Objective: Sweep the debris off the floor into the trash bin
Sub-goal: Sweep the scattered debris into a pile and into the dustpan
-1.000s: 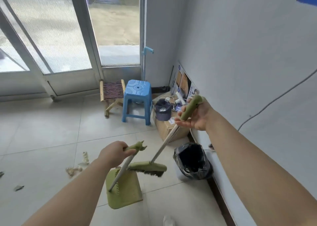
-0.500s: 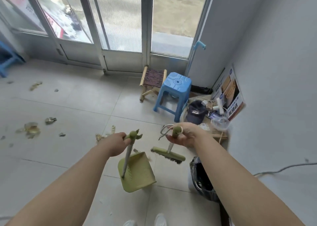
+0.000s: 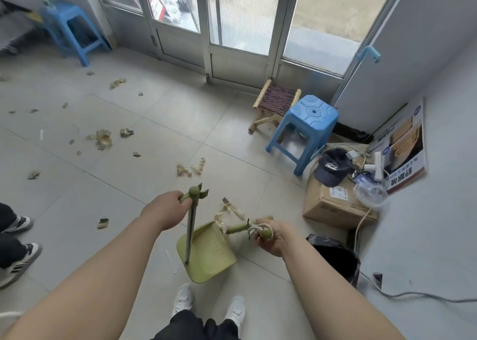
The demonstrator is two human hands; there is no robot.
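Left hand (image 3: 165, 212) clenched on the top of the dustpan (image 3: 206, 254) handle, shaft running down to the pan at lower centre of the frame. Right hand (image 3: 273, 239) clenched on the broom (image 3: 238, 228) handle, seen nearly end-on, so the head is probably hidden behind the pan. Nearest debris (image 3: 231, 210) just above the pan; most scraps (image 3: 103, 138) lie well off toward the left and upper left. Trash bin (image 3: 335, 257) at lower right, nearer the right hand. Next sweep likely leftward, away from the bin.
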